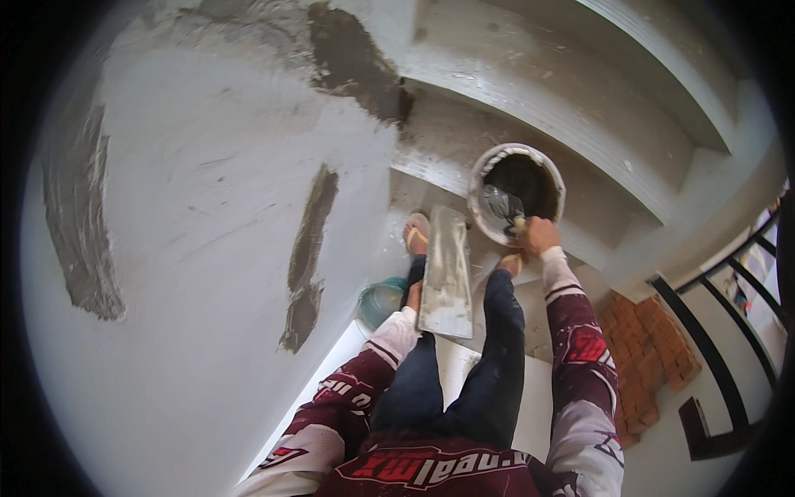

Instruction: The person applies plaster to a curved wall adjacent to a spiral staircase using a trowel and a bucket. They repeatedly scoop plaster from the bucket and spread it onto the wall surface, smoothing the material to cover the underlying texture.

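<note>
The right hand (540,236) is closed around the handle of a small trowel (502,201), whose grey, shiny blade is tilted inside the mouth of a round bucket (475,197). The bucket's pale rim is thick and smeared, and its inside is dark. Between the legs, in front of the person, is a long rectangular plate (447,269), pale metallic, with uneven grey-beige smears along its face and a cleaner near end. The left hand (415,296) is at its left edge, mostly hidden behind it; I cannot tell how the fingers close.
</note>
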`<state>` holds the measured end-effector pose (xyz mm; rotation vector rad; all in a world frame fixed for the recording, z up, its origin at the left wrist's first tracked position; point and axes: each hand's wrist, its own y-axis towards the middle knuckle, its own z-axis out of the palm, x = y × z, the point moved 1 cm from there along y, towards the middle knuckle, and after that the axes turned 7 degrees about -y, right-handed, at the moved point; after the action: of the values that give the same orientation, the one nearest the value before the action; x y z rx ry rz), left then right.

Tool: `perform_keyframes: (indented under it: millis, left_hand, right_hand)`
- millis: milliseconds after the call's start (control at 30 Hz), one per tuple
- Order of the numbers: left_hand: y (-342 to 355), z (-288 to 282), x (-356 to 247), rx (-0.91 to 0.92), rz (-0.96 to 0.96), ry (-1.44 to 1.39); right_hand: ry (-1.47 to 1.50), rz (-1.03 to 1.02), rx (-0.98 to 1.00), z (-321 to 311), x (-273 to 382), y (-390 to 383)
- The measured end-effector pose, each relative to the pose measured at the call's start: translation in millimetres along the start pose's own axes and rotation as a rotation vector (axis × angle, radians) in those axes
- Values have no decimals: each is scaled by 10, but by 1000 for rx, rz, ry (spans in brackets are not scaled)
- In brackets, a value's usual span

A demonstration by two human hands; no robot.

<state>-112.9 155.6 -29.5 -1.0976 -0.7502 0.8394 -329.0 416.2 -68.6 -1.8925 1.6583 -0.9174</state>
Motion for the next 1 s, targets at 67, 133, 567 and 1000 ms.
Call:
perform_keyframes:
  millis: [67,133,567,1000]
  left_hand:
    - [63,-85,-29,-24,58,70]
    - [61,18,-7,-67,67,45]
    - [435,739,-68,74,348,37]
    - [740,1253,139,634,56,-171]
  right_hand:
    - [122,-61,17,63,-127,95]
    - [244,-83,18,192,-308,72]
    - [1097,70,28,235,-558,-932]
    - [479,-119,-478,-957,583,-2551]
